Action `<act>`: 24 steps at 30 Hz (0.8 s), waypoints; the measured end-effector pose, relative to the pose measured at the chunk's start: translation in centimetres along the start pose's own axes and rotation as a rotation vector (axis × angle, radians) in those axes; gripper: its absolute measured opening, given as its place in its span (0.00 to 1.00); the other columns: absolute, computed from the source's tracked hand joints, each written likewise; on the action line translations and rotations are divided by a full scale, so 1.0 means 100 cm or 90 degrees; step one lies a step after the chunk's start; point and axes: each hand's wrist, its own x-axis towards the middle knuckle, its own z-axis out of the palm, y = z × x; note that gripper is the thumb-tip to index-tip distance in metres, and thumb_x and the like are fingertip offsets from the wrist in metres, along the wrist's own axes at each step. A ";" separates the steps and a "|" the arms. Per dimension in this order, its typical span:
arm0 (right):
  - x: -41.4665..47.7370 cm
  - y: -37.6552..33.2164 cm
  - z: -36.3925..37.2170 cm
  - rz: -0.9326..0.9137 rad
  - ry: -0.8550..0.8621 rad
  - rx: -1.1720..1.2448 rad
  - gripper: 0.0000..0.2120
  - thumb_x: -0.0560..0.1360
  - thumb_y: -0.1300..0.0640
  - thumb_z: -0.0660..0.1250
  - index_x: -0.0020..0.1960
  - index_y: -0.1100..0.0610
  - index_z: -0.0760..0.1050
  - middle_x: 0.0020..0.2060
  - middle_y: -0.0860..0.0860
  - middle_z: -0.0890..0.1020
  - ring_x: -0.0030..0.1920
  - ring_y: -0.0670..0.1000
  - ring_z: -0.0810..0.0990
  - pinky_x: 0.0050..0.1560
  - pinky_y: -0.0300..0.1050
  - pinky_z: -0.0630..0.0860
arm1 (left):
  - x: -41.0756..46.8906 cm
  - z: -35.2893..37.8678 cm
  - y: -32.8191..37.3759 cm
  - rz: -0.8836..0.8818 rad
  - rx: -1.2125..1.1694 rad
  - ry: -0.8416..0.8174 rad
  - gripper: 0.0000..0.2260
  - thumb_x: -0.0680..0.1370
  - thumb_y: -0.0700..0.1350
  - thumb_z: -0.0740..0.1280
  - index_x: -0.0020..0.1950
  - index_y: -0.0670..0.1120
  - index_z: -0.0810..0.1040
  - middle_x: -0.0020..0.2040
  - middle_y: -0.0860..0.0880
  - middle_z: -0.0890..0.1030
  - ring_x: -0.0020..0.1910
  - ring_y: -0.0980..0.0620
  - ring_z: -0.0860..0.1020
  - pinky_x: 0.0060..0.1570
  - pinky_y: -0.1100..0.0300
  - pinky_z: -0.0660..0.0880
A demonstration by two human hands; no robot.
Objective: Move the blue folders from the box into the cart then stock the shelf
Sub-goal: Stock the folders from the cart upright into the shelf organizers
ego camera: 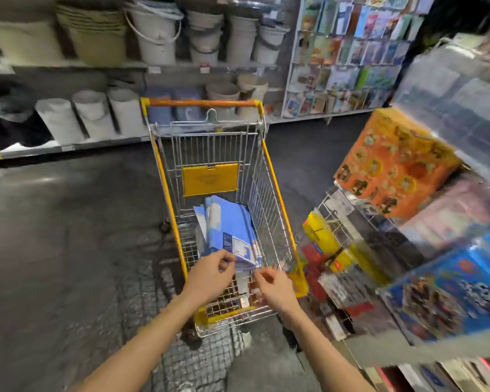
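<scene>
Several blue folders [227, 230] lie in the cart [277, 193]; left hand [210, 275] pinches their near edge; right hand [272, 287] curls beside them, grip unclear; stocking seemingly remains.

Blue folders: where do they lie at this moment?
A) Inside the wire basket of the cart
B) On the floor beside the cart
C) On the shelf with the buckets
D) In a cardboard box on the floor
A: the blue folders lie in a stack on the bottom of the cart, inside its wire walls, and not on any shelf or on the floor.
</scene>
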 end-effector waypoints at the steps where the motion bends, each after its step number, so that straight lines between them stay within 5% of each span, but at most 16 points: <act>1: 0.010 -0.001 0.007 0.020 -0.009 0.012 0.14 0.80 0.54 0.64 0.43 0.64 0.79 0.34 0.60 0.83 0.27 0.51 0.80 0.35 0.54 0.82 | 0.012 0.000 -0.009 -0.016 -0.002 -0.005 0.04 0.80 0.51 0.65 0.50 0.62 0.77 0.44 0.59 0.82 0.43 0.60 0.80 0.46 0.55 0.79; 6: 0.063 0.002 0.016 0.109 -0.029 0.055 0.13 0.81 0.58 0.64 0.46 0.69 0.77 0.37 0.58 0.81 0.24 0.51 0.78 0.23 0.40 0.74 | 0.063 0.005 -0.037 -0.088 -0.035 -0.021 0.05 0.80 0.51 0.66 0.55 0.60 0.78 0.49 0.57 0.83 0.50 0.57 0.81 0.49 0.55 0.78; 9: 0.094 0.003 0.014 0.139 -0.048 0.051 0.10 0.81 0.59 0.64 0.45 0.63 0.78 0.38 0.61 0.83 0.25 0.51 0.78 0.23 0.39 0.73 | 0.089 0.009 -0.048 -0.129 -0.059 -0.025 0.05 0.82 0.50 0.65 0.57 0.56 0.77 0.47 0.54 0.82 0.45 0.54 0.82 0.42 0.57 0.76; 12: 0.148 0.014 0.020 0.166 -0.082 0.025 0.08 0.81 0.60 0.64 0.45 0.61 0.78 0.40 0.66 0.84 0.24 0.50 0.78 0.28 0.46 0.77 | 0.133 0.016 -0.063 -0.177 -0.059 -0.013 0.07 0.81 0.50 0.65 0.59 0.54 0.77 0.46 0.54 0.83 0.45 0.53 0.82 0.46 0.54 0.79; 17: 0.225 0.022 0.021 0.184 -0.147 -0.010 0.09 0.80 0.54 0.65 0.50 0.59 0.80 0.42 0.56 0.86 0.35 0.55 0.84 0.39 0.53 0.83 | 0.198 0.031 -0.084 -0.299 -0.094 0.021 0.12 0.80 0.51 0.67 0.63 0.53 0.74 0.58 0.56 0.80 0.46 0.52 0.82 0.53 0.54 0.79; 21: 0.276 0.014 0.016 0.246 -0.183 0.040 0.08 0.82 0.58 0.63 0.54 0.63 0.77 0.47 0.59 0.85 0.33 0.51 0.81 0.29 0.39 0.76 | 0.245 0.050 -0.102 -0.394 -0.102 0.018 0.17 0.82 0.47 0.66 0.69 0.44 0.72 0.59 0.52 0.77 0.45 0.54 0.76 0.46 0.62 0.71; 24: 0.305 0.016 0.019 0.250 -0.199 0.045 0.06 0.82 0.59 0.62 0.53 0.61 0.76 0.48 0.57 0.84 0.33 0.50 0.81 0.31 0.38 0.76 | 0.268 0.060 -0.121 -0.441 -0.105 0.024 0.22 0.82 0.49 0.66 0.73 0.42 0.69 0.68 0.45 0.77 0.56 0.46 0.78 0.53 0.58 0.70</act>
